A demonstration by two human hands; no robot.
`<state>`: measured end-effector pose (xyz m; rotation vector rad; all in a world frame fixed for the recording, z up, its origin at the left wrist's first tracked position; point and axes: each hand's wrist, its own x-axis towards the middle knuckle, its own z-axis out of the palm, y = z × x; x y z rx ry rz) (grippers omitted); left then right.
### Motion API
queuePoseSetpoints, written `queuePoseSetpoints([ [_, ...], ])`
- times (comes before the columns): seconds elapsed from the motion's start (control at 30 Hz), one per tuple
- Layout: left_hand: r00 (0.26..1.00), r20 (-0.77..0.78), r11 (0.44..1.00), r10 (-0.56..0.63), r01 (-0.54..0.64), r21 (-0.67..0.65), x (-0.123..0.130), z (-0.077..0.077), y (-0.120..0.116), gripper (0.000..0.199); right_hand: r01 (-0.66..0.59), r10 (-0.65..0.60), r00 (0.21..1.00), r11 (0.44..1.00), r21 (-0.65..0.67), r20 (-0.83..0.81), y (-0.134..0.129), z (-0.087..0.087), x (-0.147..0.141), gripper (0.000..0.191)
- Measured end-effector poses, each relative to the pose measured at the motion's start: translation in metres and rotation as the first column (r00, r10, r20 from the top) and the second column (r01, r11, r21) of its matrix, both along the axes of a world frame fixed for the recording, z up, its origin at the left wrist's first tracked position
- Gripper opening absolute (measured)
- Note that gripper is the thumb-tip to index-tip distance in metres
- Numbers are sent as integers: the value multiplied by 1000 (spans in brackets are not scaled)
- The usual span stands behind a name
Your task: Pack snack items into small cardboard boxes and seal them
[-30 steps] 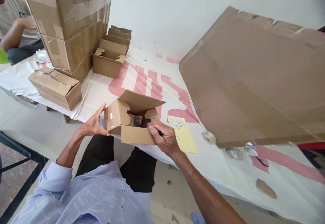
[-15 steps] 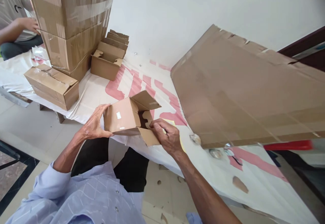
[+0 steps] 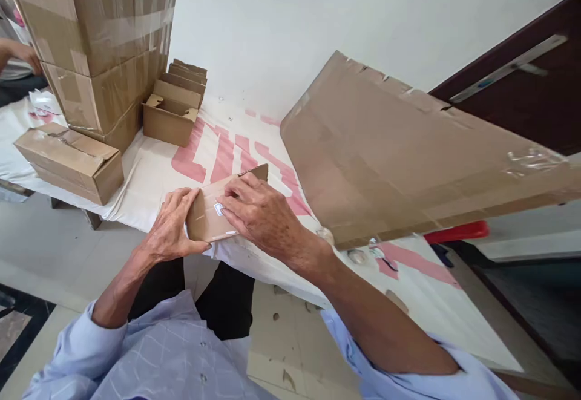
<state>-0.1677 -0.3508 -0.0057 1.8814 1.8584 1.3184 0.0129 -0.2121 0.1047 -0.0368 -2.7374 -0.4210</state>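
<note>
A small brown cardboard box (image 3: 206, 215) is in front of me at the near edge of the table. My left hand (image 3: 175, 224) grips its left end, thumb below and fingers above. A small white label (image 3: 218, 209) with a blue border is on its upper face, and a smaller white strip (image 3: 231, 232) lies near the lower edge. My right hand (image 3: 254, 209) is over the box's right part, fingers bent, fingertips at the label. Whatever is between those fingers is hidden. One flap (image 3: 259, 172) sticks up behind this hand, which covers the box's opening.
Large taped cartons (image 3: 113, 43) are stacked at the left, a closed long box (image 3: 72, 161) before them. Open small boxes (image 3: 170, 121) stand beside the stack. A big cardboard sheet (image 3: 399, 158) leans at the right; tape rolls (image 3: 357, 257) lie below it. Another person's hand (image 3: 22, 54) is far left.
My right hand has moved from the box's open flaps onto its upper face by the label. My left hand keeps hold of the box. The view has shifted right.
</note>
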Motion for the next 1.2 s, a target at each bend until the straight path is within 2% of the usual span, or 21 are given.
queuePoseSetpoints([
  [0.1, 1000, -8, 1000, 5, -5, 1, 5, 3, 1, 112, 33, -34, 999, 992, 120, 8, -1, -3, 4, 21],
  [0.23, 1000, -17, 1000, 5, -5, 8, 10, 5, 2, 112, 31, -26, 999, 984, 177, -31, -2, -6, 10, 21],
  [0.37, 1000, -15, 1000, -5, 5, 5, 11, 6, 3, 113, 22, -14, 999, 985, 171, -48, -1, -8, 13, 23],
  [0.6, 1000, -28, 1000, -8, 9, 19, 13, 6, 3, 112, 40, -39, 999, 996, 81, -14, -1, -5, 14, 20],
  [0.77, 999, -29, 1000, -14, 14, 9, 14, 8, 3, 111, 86, -90, 995, 993, 86, 44, 0, -2, 11, 21],
  [0.97, 999, -34, 1000, -14, 14, 5, 15, 11, 4, 111, 140, -145, 989, 983, 116, 29, 2, -9, 4, 26],
  [1.2, 999, -38, 1000, -4, 4, -15, 15, 13, 4, 110, 125, -127, 992, 987, 104, 14, 4, -12, 5, 25],
])
